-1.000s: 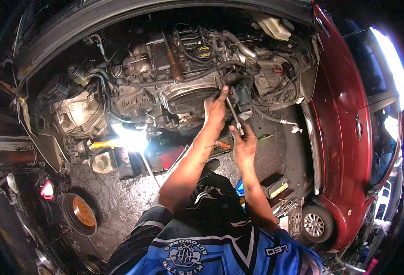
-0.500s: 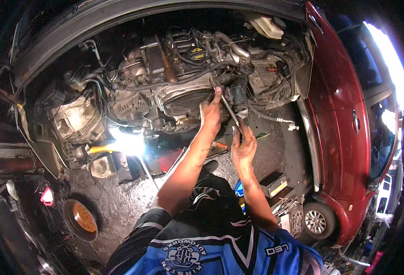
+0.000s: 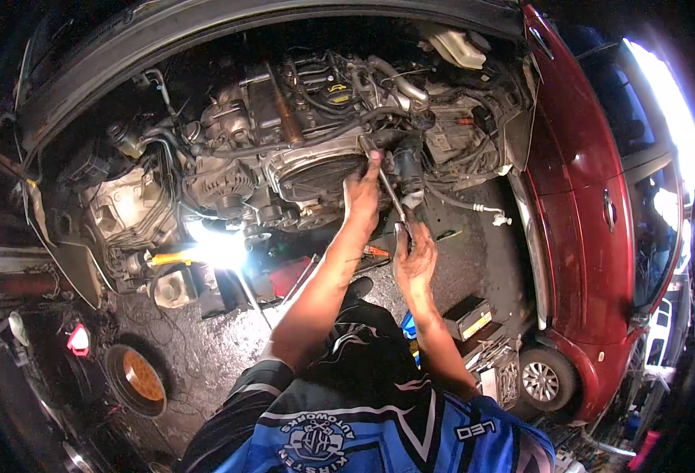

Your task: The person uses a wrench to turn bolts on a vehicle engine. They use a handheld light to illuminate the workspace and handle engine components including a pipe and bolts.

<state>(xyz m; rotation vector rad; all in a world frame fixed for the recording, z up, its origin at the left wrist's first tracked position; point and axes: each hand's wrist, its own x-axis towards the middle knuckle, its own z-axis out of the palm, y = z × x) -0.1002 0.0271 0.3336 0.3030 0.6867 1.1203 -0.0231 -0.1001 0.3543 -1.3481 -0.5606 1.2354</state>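
Two vehicles stood within view: a dark vehicle with an exposed engine bay [image 3: 205, 27], across the top, and a dark-red, glossy-bodied car [image 3: 576, 236] on the right. The grey metal engine with a black upper cover [image 3: 260, 102] filled the bay's middle. On the floor at lower left lay a round black basin with an orange interior [image 3: 164, 386]. Below the engine's left part, a glaring work lamp with a yellow handle [image 3: 172, 258] was lit. A dark cylindrical part with a pale lower end [image 3: 408, 164] stood at the engine's front, just beside the hands.

The left hand [image 3: 363, 189] had one digit pressed to the upper part of a slender, silver, rod-shaped metal tool [image 3: 392, 193]; whether its remaining fingers gripped could not be told. The right hand [image 3: 417, 252] pinched the tool's lower end between thumb and fingers. The tool slanted across the engine's front, its upper tip too indistinct to confirm engagement.

The step in hand was judged to be seating or turning the tool. The next move appeared to call for a steady left hand at the top and a controlled swing from the right.
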